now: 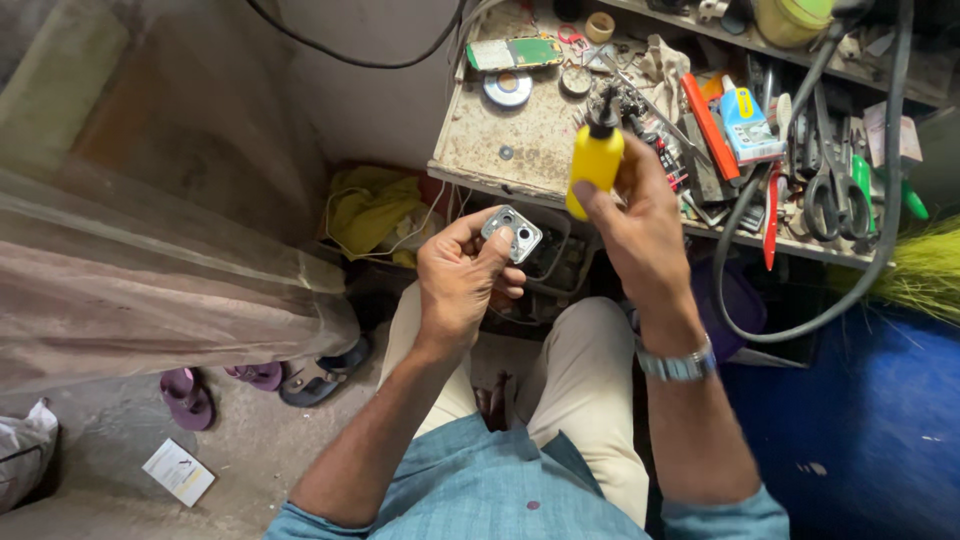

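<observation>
My left hand [462, 282] pinches a small silver metal plate with round holes [512, 233], held up in front of the bench edge. A yellow plastic bottle with a dark pump top [596, 152] is gripped in my right hand [638, 222], upright and slightly tilted, just right of and above the plate. The bottle and the plate do not touch. A metal watch [680, 365] sits on my right wrist.
A worn workbench [520, 135] carries a green circuit board [515, 52], a disc [507, 89], scissors [826, 195], a red tool [709, 124], a blue pack [748, 120] and cables. Sandals [262, 378] and a paper [179, 470] lie on the floor at left. A blue surface [850, 420] is at right.
</observation>
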